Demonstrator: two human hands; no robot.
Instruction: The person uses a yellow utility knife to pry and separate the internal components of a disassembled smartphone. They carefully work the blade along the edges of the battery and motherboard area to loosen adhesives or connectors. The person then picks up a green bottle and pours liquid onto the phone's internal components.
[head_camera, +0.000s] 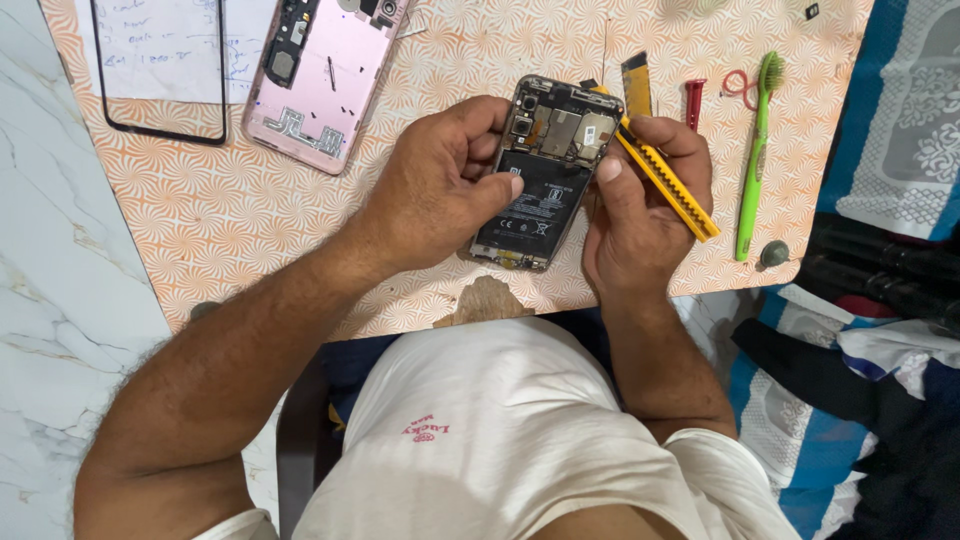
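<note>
1. The tabletop (250, 220) carries an orange patterned mat, and the opened phone (545, 170) is held just above its near edge, in front of the person's white shirt.
2. The left hand (440, 190) grips the phone along its left side, fingers closed on the frame and the thumb pressed flat on the black battery (535, 200).
3. The right hand (640, 200) steadies the phone's right edge with the thumb, while its fingers are closed round a yellow utility knife (665, 180); the knife's tip meets the top right corner of the phone, by the circuit board.
4. The phone looks light and stiff, but with the back off it seems fragile: bare boards, thin cables and a battery that should not be pierced. The safe hold is on the metal side rails, as both hands have it now, not on the inner parts.
5. A pink back cover (320, 75) lies well apart at the far left, beside a black screen frame (160, 70) resting on paper.
6. To the right lie a green toothbrush (755, 150), a small red tool (693, 100) and a red loop of elastic (738, 85).
</note>
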